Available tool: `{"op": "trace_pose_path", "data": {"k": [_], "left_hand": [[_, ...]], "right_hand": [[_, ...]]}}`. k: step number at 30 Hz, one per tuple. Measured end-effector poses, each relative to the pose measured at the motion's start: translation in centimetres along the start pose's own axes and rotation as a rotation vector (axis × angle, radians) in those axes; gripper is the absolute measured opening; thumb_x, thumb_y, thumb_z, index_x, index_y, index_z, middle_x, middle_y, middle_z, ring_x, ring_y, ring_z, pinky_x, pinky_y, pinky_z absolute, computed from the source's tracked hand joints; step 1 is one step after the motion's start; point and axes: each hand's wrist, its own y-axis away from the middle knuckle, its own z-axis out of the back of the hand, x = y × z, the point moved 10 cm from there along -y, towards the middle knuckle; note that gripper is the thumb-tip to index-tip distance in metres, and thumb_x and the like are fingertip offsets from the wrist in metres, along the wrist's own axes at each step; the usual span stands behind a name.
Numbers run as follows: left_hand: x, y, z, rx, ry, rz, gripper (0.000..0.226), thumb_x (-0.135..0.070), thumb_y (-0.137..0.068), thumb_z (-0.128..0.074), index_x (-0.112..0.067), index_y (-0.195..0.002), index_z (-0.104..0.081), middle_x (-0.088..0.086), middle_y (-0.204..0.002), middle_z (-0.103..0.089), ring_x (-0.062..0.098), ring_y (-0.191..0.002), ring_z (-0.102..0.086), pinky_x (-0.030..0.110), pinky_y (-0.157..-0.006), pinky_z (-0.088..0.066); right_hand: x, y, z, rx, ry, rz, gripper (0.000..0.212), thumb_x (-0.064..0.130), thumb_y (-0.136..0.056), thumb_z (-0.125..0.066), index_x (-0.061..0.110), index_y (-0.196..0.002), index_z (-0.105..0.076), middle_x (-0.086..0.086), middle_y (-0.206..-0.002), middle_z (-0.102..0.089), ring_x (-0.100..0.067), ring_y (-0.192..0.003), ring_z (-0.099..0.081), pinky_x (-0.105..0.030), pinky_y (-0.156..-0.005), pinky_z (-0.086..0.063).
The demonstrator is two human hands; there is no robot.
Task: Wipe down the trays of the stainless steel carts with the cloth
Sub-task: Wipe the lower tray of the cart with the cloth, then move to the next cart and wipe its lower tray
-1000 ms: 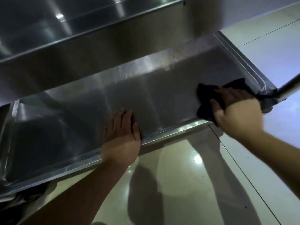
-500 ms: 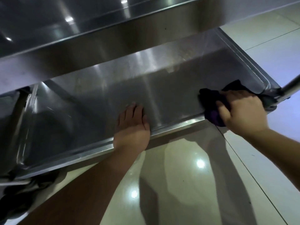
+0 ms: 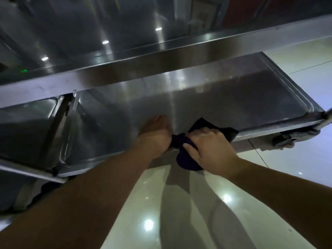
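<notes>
On the front lip of the lower tray, my right hand has its fingers curled tight around the dark cloth. My left hand lies flat, fingers together, touching it. A second ago the cloth was by the right corner, so that stretch looks wiped; the left part waits.

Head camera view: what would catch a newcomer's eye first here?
Two bare hands meet at the near rim of a steel tray. The right hand grips a dark cloth draped over the rim, and the left hand rests flat on the tray beside it. Below, a glossy floor reflects ceiling lights.
</notes>
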Motion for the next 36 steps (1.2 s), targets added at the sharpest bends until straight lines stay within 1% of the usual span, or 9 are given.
{"op": "trace_pose_path", "data": {"k": [6,10,13,16,18,22,27,31,36], "left_hand": [[7.6,3.7,3.5,-0.037,-0.005,0.099,0.042,-0.015,-0.1,-0.051,-0.016,-0.142,-0.052,0.01,-0.149,-0.046,0.033,-0.136,-0.046,0.045,-0.112,-0.04],[10.4,5.0,5.4,-0.075,-0.066,0.097,0.04,-0.019,-0.1,-0.051,-0.018,-0.14,-0.052,0.007,-0.147,-0.047,0.031,-0.135,-0.047,0.044,-0.11,-0.041],[11.0,6.6,5.2,-0.048,-0.141,0.069,0.043,-0.028,-0.103,-0.046,-0.019,-0.145,-0.049,0.006,-0.149,-0.047,0.031,-0.133,-0.049,0.045,-0.106,-0.045],[10.4,9.5,4.4,-0.01,-0.178,0.023,0.038,-0.034,-0.103,-0.042,-0.017,-0.134,-0.057,0.01,-0.135,-0.058,0.036,-0.12,-0.057,0.044,-0.097,-0.05],[9.1,11.8,3.8,0.024,-0.189,-0.036,0.046,-0.038,-0.099,-0.035,-0.018,-0.133,-0.059,0.01,-0.132,-0.06,0.035,-0.119,-0.058,0.043,-0.096,-0.051],[6.8,16.7,2.6,0.196,-0.215,-0.028,0.051,-0.042,-0.104,-0.038,-0.022,-0.15,-0.048,0.004,-0.153,-0.049,0.029,-0.137,-0.048,0.041,-0.109,-0.042],[2.4,24.3,4.5,0.362,-0.207,-0.005,0.051,-0.043,-0.106,-0.04,-0.023,-0.153,-0.044,0.002,-0.159,-0.043,0.024,-0.143,-0.042,0.039,-0.11,-0.039],[-1.4,30.2,9.4,0.48,-0.191,0.05,0.052,-0.045,-0.106,-0.038,-0.024,-0.153,-0.041,-0.001,-0.158,-0.043,0.023,-0.141,-0.042,0.039,-0.109,-0.038],[-7.0,34.7,19.0,0.545,-0.214,0.069,0.052,-0.048,-0.107,-0.034,-0.024,-0.153,-0.04,-0.001,-0.156,-0.043,0.024,-0.139,-0.043,0.041,-0.11,-0.039]], "right_hand": [[8.5,-2.5,-1.7,0.093,-0.044,0.157,0.057,0.06,-0.098,-0.017,0.034,-0.12,-0.062,0.011,-0.118,-0.067,-0.018,-0.112,-0.055,-0.04,-0.094,-0.041],[12.2,-3.2,-0.5,0.018,0.013,0.29,0.046,0.056,-0.097,-0.03,0.026,-0.094,-0.065,0.007,-0.093,-0.069,-0.021,-0.093,-0.062,-0.038,-0.079,-0.043],[13.1,-1.4,-0.6,0.218,0.108,0.366,0.045,0.056,-0.1,-0.032,0.025,-0.091,-0.064,0.005,-0.089,-0.067,-0.02,-0.086,-0.061,-0.037,-0.079,-0.048],[10.7,1.8,-1.5,0.549,0.059,0.227,0.045,0.061,-0.101,-0.027,0.028,-0.093,-0.056,0.003,-0.092,-0.064,-0.022,-0.086,-0.06,-0.042,-0.084,-0.052],[9.1,4.3,-1.2,0.651,0.063,0.129,0.045,0.062,-0.101,-0.026,0.027,-0.097,-0.055,0.005,-0.091,-0.059,-0.02,-0.088,-0.057,-0.042,-0.085,-0.052],[7.2,9.4,1.0,0.752,0.027,-0.002,0.046,0.058,-0.103,-0.029,0.023,-0.101,-0.059,0.004,-0.09,-0.06,-0.02,-0.085,-0.058,-0.039,-0.078,-0.05],[6.1,15.7,5.8,0.846,-0.005,-0.134,0.048,0.056,-0.102,-0.03,0.02,-0.087,-0.058,0.002,-0.08,-0.062,-0.017,-0.074,-0.059,-0.037,-0.073,-0.051],[5.8,20.3,12.2,0.936,0.041,-0.247,0.052,0.053,-0.103,-0.027,0.016,-0.085,-0.059,-0.001,-0.079,-0.063,-0.019,-0.072,-0.061,-0.036,-0.07,-0.05],[6.2,22.1,24.9,0.844,0.104,-0.346,0.047,0.052,-0.103,-0.028,0.017,-0.089,-0.056,0.0,-0.078,-0.058,-0.022,-0.075,-0.059,-0.035,-0.07,-0.045]]}}
